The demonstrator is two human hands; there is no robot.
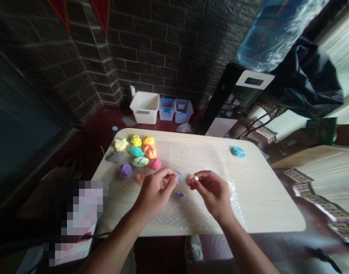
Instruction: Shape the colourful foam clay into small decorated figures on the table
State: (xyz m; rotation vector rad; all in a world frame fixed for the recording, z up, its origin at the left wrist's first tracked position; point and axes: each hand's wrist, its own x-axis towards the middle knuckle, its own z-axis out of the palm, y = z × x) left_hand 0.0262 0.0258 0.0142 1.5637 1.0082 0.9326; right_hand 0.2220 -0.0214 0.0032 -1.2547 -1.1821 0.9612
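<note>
My right hand (215, 190) is closed in a pinch on a small pale green clay ball (196, 178). The fingers of my left hand (158, 186) are also pinched together, and what lies between them, if anything, is hidden. A blue clay piece (179, 175) shows right at the left fingertips; I cannot tell whether they touch it. Below and between the hands, a short row of small purple and blue clay bits (179, 194) lies on the bubble wrap (188, 217). A brownish-orange clay lump (139, 179) is partly covered by my left hand.
Several clay lumps, including a purple one (125, 171) and a pink one (155, 164), sit at the table's left. A turquoise clay disc (238, 152) lies at the right of the table (265, 194). Beyond stand a white basket (145, 108), blue-tinted bins (183, 110) and a water dispenser (228, 101).
</note>
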